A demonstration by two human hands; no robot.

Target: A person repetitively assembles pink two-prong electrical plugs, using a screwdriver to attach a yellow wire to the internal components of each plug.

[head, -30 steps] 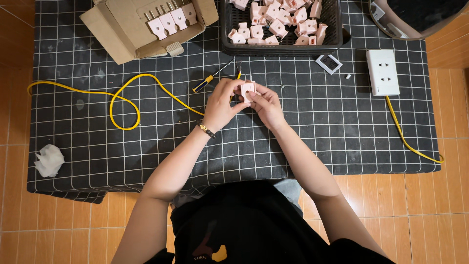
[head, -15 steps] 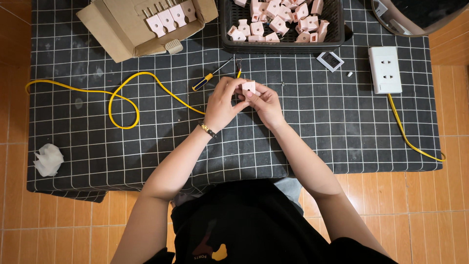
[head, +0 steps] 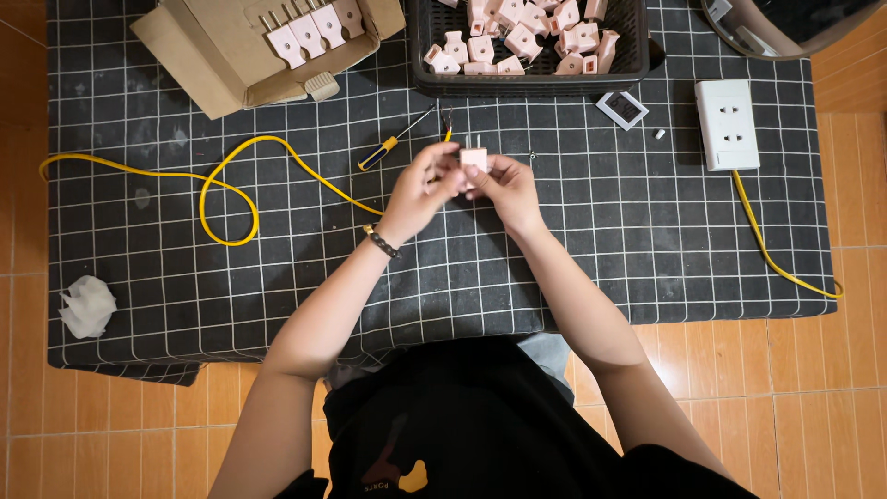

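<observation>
Fingertips of both hands are closed on a small pink plug, held just above the black gridded cloth near the table's far edge. The plug is pinched from the left by the left hand, a beaded bracelet at its wrist, and from the right by the right hand; two metal prongs are seen pointing away from the person. Whether the plug's halves are joined cannot be told.

A yellow-handled screwdriver is laid just beyond the left hand, beside the bare end of a yellow cable looped across the cloth. More pink plugs are heaped in a black basket at the far edge, and others are lined up in a cardboard box to its left. A white socket block is set well to the right, a small square part near it, and a crumpled white tissue at the near left corner.

For the fitting work in hand, the plug is judged best kept low over the cloth and gripped by its body, not its prongs, so small parts are not lost; a tiny screw appears to be lying just right of the hands.
</observation>
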